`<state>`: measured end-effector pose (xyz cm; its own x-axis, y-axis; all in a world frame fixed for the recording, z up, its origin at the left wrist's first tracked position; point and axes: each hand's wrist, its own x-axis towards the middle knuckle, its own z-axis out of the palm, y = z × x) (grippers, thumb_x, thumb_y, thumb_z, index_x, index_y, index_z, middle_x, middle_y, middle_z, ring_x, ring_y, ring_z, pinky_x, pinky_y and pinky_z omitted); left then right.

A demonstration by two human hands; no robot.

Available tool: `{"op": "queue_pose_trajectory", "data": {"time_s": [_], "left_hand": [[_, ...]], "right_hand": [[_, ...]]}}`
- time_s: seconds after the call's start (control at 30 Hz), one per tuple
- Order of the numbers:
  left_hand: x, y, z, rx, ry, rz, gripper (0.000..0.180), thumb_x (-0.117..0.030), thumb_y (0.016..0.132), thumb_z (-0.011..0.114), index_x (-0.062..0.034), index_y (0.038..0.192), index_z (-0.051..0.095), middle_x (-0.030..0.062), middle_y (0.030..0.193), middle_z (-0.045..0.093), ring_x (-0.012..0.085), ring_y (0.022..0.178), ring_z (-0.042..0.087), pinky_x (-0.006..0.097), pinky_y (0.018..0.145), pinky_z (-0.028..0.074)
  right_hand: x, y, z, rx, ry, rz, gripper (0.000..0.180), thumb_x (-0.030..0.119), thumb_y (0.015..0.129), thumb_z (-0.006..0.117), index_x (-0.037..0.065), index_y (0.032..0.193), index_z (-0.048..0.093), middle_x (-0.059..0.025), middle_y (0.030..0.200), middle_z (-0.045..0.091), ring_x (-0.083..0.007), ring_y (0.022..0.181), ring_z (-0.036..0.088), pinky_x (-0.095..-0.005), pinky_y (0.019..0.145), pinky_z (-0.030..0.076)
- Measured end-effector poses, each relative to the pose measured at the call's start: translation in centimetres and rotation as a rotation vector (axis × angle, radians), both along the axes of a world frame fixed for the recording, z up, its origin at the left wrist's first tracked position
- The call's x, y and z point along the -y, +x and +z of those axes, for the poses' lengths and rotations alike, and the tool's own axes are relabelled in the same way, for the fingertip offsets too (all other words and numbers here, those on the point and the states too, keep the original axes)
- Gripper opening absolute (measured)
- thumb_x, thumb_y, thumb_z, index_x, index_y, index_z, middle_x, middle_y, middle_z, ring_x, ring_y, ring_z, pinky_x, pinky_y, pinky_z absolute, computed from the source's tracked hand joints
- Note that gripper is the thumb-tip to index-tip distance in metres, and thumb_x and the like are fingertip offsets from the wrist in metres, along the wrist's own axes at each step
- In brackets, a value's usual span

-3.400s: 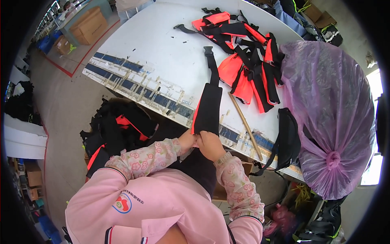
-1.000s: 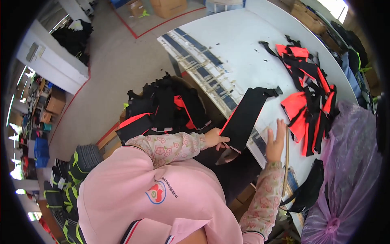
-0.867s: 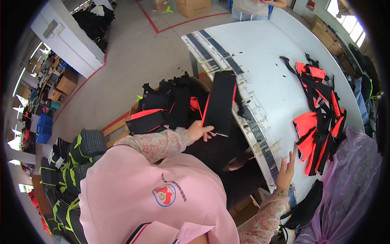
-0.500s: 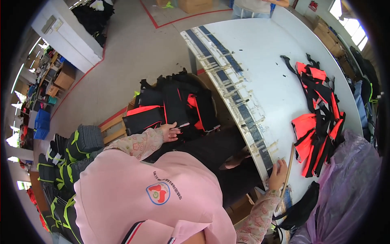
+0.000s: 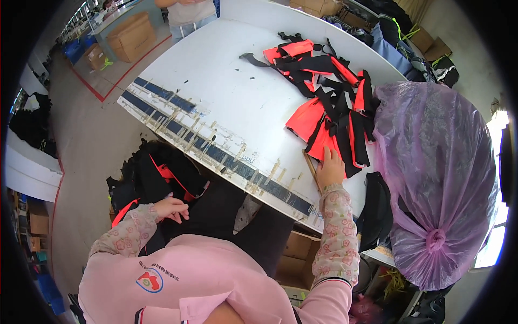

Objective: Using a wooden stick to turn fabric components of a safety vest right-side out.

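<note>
My right hand reaches over the white table with fingers stretched out. Its fingertips are at the near edge of a pile of black and orange-red strapped fabric pieces; whether they touch is hard to tell. A thin wooden stick lies beside that hand. Over my lap, my left hand has its fingers curled together; anything inside them is too small to make out. Close to it, on my left, is a heap of black pieces with orange-red trim.
The white table has worn tape strips along its near edge. A black pouch and a big tied purple plastic bag sit on the right. Beyond the far left end stands another person. An open cardboard box is under the table.
My view has turned right toward the table. My right hand has moved from the table's edge to the strapped pieces. A slim pale object by my left fingers no longer shows clearly.
</note>
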<state>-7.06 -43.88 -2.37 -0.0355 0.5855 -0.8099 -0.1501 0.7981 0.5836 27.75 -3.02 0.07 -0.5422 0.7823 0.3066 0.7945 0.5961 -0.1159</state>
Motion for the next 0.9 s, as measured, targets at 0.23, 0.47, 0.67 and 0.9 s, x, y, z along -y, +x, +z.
{"op": "queue_pose_trajectory", "data": {"time_s": [0.23,0.47,0.67,0.9], "left_hand": [[-14.4,6.1,3.1,0.093,0.364,-0.211,0.028,-0.029,0.092,0.053,-0.0025,0.100,0.060,0.0087,0.093,0.066,0.0140,0.071,0.062,0.027,0.071,0.051],[-22.2,11.2,6.3,0.544,0.603,0.039,0.042,-0.036,0.097,0.042,-0.0006,0.117,0.052,0.0103,0.108,0.062,0.0161,0.089,0.062,0.032,0.083,0.050],[-24.0,12.1,3.1,0.546,0.480,0.182,0.041,-0.027,0.091,0.056,0.0025,0.119,0.051,0.0105,0.110,0.061,0.0192,0.095,0.061,0.032,0.087,0.048],[-22.2,11.8,-1.0,0.027,0.585,0.143,0.037,-0.014,0.080,0.069,0.0037,0.110,0.056,0.0110,0.102,0.064,0.0167,0.090,0.062,0.028,0.082,0.048]], "right_hand": [[-5.5,-2.0,3.1,-1.026,-0.106,-0.116,0.021,0.005,0.087,0.048,0.001,0.105,0.059,-0.0142,0.087,0.064,-0.0259,0.075,0.064,-0.0362,0.066,0.051],[8.4,-6.0,10.7,-1.919,-0.967,0.181,0.033,-0.006,0.087,0.039,0.001,0.118,0.047,-0.0082,0.110,0.059,-0.0183,0.095,0.061,-0.0324,0.077,0.053],[18.7,-5.5,-0.7,-1.406,-1.464,-0.075,0.043,-0.003,0.081,0.055,0.004,0.123,0.045,-0.0111,0.111,0.058,-0.0191,0.092,0.062,-0.0316,0.075,0.054],[19.4,-4.4,2.4,-0.890,-0.836,0.053,0.071,0.003,0.075,0.066,0.004,0.136,0.029,-0.0189,0.129,0.042,-0.0264,0.104,0.056,-0.0345,0.085,0.048]]}}
